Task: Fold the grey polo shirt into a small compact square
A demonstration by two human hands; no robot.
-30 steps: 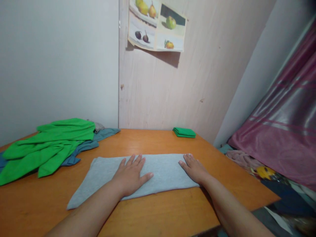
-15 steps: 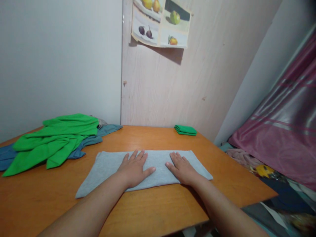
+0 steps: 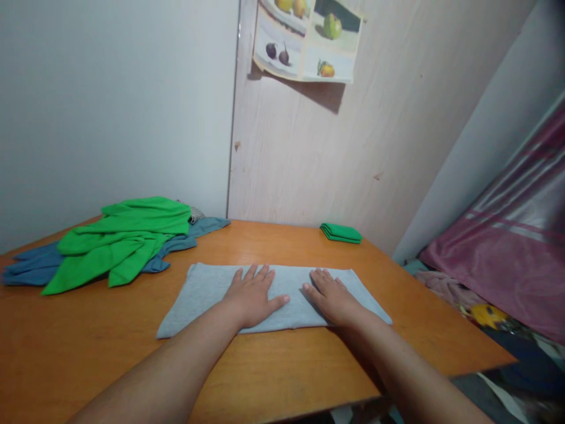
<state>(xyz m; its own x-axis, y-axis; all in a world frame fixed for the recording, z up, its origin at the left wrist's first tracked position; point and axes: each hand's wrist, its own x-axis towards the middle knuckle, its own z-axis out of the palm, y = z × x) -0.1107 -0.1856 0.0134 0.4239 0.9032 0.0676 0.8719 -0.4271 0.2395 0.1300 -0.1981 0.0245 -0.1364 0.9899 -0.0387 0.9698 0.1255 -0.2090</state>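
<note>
A folded grey cloth [image 3: 200,291] lies flat as a long strip on the orange wooden table [image 3: 282,365]. My left hand [image 3: 253,294] rests palm down on the middle of it, fingers stretched out and slightly spread. My right hand [image 3: 333,297] lies flat on the cloth just to the right, fingers extended, close beside the left hand. Neither hand holds anything.
A pile of loose green cloth [image 3: 123,241] over blue cloth [image 3: 33,268] sits at the table's back left. A small folded green cloth [image 3: 341,232] lies at the back right near the wall. A fruit poster [image 3: 309,38] hangs above. Clothes and a magenta fabric [image 3: 507,259] lie beyond the right edge.
My right hand has slid left along the grey cloth from its right end toward my left hand. The view has shifted a little to the left.
</note>
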